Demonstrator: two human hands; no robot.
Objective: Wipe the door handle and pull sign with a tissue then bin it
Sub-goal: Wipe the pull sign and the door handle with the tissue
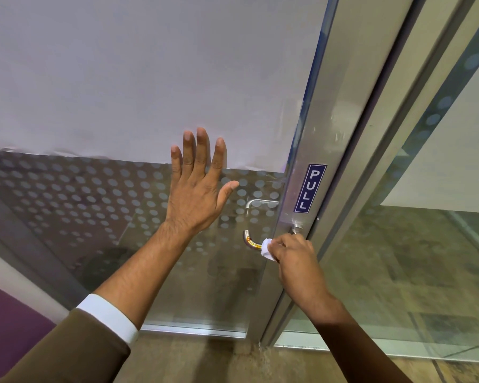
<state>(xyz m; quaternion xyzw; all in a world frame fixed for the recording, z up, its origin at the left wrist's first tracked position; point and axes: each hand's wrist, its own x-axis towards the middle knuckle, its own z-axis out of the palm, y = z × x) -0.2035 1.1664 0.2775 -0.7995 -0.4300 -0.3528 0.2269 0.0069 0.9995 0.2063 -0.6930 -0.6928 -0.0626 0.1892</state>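
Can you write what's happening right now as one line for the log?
step: wiping door handle | right hand: tissue on handle | left hand: flat on glass door | pull sign: untouched

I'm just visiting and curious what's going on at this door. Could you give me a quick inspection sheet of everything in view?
Surface: glass door with dotted frosting, upper part covered by a white sheet; metal frame.
Job's things: curved metal door handle; white tissue bunched against it; blue PULL sign on the frame above.
Clutter: nothing seen.
Hands: left hand flat and open against the glass; right hand closed on the tissue at the handle.
Cables: nothing seen.
Surroundings: second glass panel to the right, brownish floor; no bin visible.
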